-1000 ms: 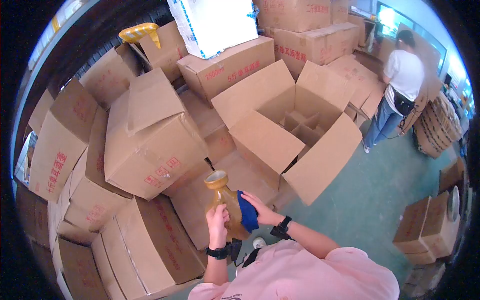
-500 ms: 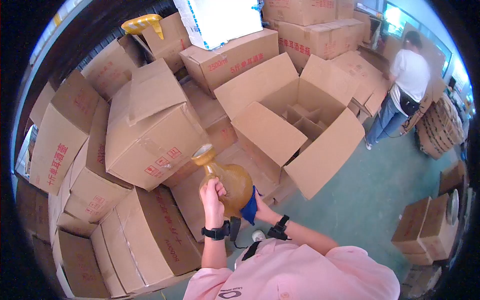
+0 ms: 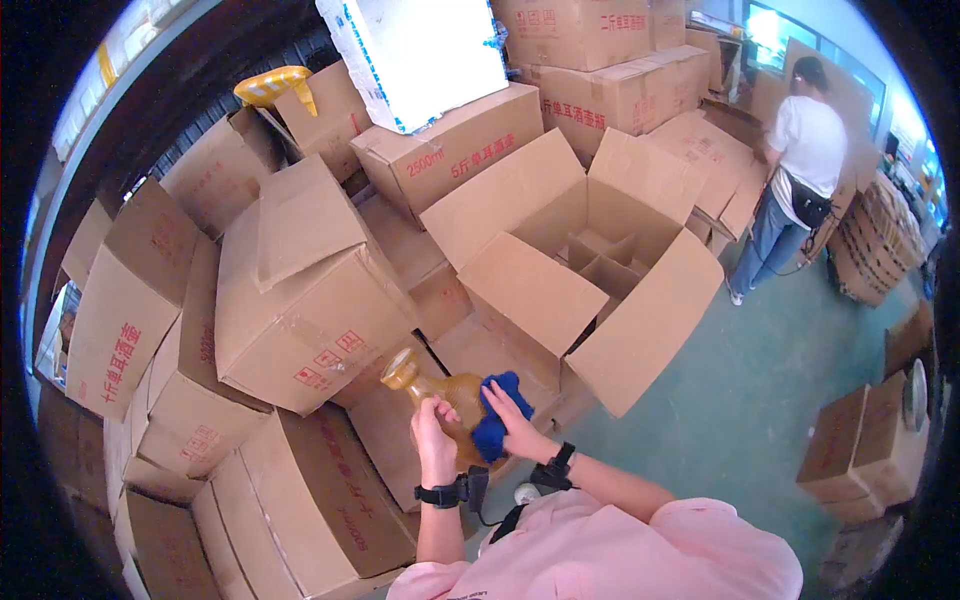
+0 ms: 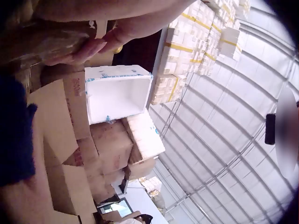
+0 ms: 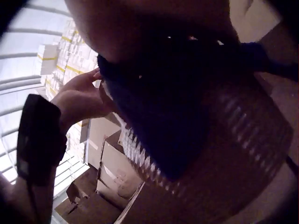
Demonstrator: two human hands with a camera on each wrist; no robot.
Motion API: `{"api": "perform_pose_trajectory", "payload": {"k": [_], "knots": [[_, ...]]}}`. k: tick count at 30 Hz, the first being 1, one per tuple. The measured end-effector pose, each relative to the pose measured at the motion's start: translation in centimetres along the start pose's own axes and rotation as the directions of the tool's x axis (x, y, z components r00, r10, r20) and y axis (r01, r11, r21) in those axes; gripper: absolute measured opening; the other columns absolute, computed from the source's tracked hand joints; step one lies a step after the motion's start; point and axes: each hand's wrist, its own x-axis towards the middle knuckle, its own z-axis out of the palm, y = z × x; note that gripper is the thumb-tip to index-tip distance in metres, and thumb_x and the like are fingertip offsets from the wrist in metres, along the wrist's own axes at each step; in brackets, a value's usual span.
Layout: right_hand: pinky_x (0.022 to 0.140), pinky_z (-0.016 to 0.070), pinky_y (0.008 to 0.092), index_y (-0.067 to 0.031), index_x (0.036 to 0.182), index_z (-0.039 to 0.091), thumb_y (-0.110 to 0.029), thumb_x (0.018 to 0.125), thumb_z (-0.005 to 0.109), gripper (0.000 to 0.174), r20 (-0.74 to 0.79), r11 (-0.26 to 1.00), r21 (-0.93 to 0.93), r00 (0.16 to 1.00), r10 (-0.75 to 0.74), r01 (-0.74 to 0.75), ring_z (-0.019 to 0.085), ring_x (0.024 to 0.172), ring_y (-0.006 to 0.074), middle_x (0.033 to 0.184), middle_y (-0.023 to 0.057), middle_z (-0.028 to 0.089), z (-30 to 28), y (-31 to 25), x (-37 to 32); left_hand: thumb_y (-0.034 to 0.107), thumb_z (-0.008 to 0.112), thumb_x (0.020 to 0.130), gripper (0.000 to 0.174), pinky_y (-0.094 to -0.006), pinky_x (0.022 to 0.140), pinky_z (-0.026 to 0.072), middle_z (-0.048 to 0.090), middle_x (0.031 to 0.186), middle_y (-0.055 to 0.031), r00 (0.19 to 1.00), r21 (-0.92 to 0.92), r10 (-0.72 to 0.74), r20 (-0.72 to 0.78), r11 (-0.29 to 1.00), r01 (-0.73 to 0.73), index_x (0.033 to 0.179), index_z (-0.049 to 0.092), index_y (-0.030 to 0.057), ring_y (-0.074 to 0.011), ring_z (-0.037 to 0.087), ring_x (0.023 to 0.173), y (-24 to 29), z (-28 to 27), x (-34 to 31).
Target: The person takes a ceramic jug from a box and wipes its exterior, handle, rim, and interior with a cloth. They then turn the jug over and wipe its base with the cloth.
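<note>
A glossy yellow-brown jug (image 3: 458, 390) with a narrow neck and flared mouth is tilted in front of the pink shirt, its mouth toward the upper left. My left hand (image 3: 432, 432) grips it just below the neck, fingers curled. Against the body's right side, my right hand (image 3: 520, 430) presses a blue cloth (image 3: 490, 438) with outstretched fingers. The right wrist view has the cloth (image 5: 159, 126) dark over the jug's ribbed wall (image 5: 247, 135). Close up in the left wrist view are the left hand's fingers (image 4: 140, 21); the handle is mostly hidden.
An open carton (image 3: 540, 275) with cardboard dividers stands ahead, flaps spread. Stacked cartons (image 3: 300, 290) crowd the left, and a white foam box (image 3: 425, 60) sits on others behind. A person (image 3: 805, 160) stands at the back right beside green floor (image 3: 690, 400).
The jug has tipped and turned in the left hand, its mouth swinging left. The right hand with the cloth went low behind the body, then came back up onto its right side.
</note>
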Motion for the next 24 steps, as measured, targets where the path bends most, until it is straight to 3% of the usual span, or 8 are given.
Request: {"api": "perform_pose_trajectory", "payload": {"k": [2,5,9,14,17,19,21,24], "knots": [[0.114,0.0154,0.0428,-0.0105,0.145,0.028,0.006,0.072,0.055,0.080,0.094,0.992,-0.121,0.995,-0.020,0.031,0.017,0.140,0.0363,0.151,0.0193,0.019,-0.5,-0.4,1.2,0.011,0.053,0.084,0.010,-0.0245,0.051,0.0359,0.046,0.066,-0.0005,1.000,0.044,0.007,0.023,0.999,-0.008,0.081,0.051,0.0025,-0.0096,0.041,0.056,-0.8,-0.8,-0.1],[0.113,0.0184,0.0457,-0.0108,0.142,0.034,0.011,0.066,0.050,0.080,0.190,0.996,-0.045,0.980,-0.063,0.073,0.020,0.137,0.0418,0.148,0.0196,0.026,-0.6,0.8,2.6,0.012,0.054,0.085,0.011,-0.0237,0.048,0.0339,0.043,0.064,0.0012,0.999,0.127,0.006,0.040,0.992,-0.011,0.077,0.048,0.0059,-0.0083,0.039,0.053,-0.7,-0.5,-0.8],[0.112,0.0217,0.0377,-0.0053,0.141,0.033,0.005,0.076,0.054,0.069,0.281,0.995,0.101,0.959,-0.045,0.017,0.028,0.136,0.0318,0.145,0.0181,0.033,-0.7,1.3,4.7,0.012,0.056,0.084,0.013,-0.0231,0.044,0.0302,0.042,0.060,0.0036,0.998,0.239,-0.006,0.056,0.971,-0.007,0.075,0.049,0.0076,-0.0073,0.037,0.049,-0.4,-2.0,-1.3],[0.100,0.0391,0.0343,0.0013,0.132,0.040,-0.008,0.085,0.061,0.053,0.158,0.925,0.372,0.987,0.023,-0.081,0.051,0.114,0.0219,0.123,0.0129,0.054,-0.5,1.9,6.1,0.013,0.062,0.080,0.017,-0.0230,0.041,0.0304,0.045,0.053,0.0039,0.994,0.506,0.097,0.050,0.855,-0.109,0.069,0.052,0.0054,-0.0054,0.040,0.046,0.4,-3.5,-3.1],[0.093,0.0448,0.0319,0.0011,0.127,0.045,-0.008,0.084,0.063,0.048,0.314,0.693,0.648,0.940,0.136,-0.316,0.056,0.106,0.0181,0.116,0.0095,0.058,-1.7,-0.4,7.3,0.013,0.065,0.076,0.018,-0.0252,0.043,0.0370,0.050,0.052,0.0002,0.975,0.714,0.209,0.069,0.672,-0.195,0.067,0.055,0.0006,-0.0065,0.046,0.047,0.6,-4.2,-3.9],[0.082,0.0497,0.0284,0.0001,0.122,0.050,-0.009,0.082,0.067,0.044,0.284,0.628,0.710,0.945,0.161,-0.320,0.058,0.093,0.0126,0.106,0.0055,0.061,-1.1,-0.8,7.7,0.013,0.065,0.073,0.018,-0.0270,0.046,0.0418,0.055,0.054,-0.0029,0.938,0.841,0.317,0.142,0.461,-0.283,0.068,0.058,-0.0029,-0.0078,0.050,0.049,1.0,-4.2,-4.0],[0.078,0.0505,0.0276,-0.0001,0.120,0.051,-0.010,0.082,0.068,0.043,0.322,0.508,0.783,0.933,0.162,-0.359,0.059,0.090,0.0118,0.103,0.0052,0.061,-0.8,-1.0,7.3,0.014,0.066,0.070,0.019,-0.0296,0.050,0.0458,0.058,0.056,-0.0073,0.943,0.826,0.311,0.118,0.496,-0.267,0.072,0.062,-0.0043,-0.0121,0.054,0.051,1.6,-4.1,-4.9],[0.077,0.0493,0.0227,-0.0012,0.122,0.051,-0.007,0.085,0.064,0.040,0.301,0.582,0.754,0.948,0.105,-0.304,0.056,0.091,0.0072,0.105,0.0018,0.059,-0.7,-2.7,7.1,0.016,0.066,0.069,0.021,-0.0309,0.053,0.0473,0.060,0.057,-0.0102,0.927,0.871,0.348,0.143,0.401,-0.285,0.077,0.064,-0.0029,-0.0163,0.058,0.054,2.1,-4.7,-5.5]]}}
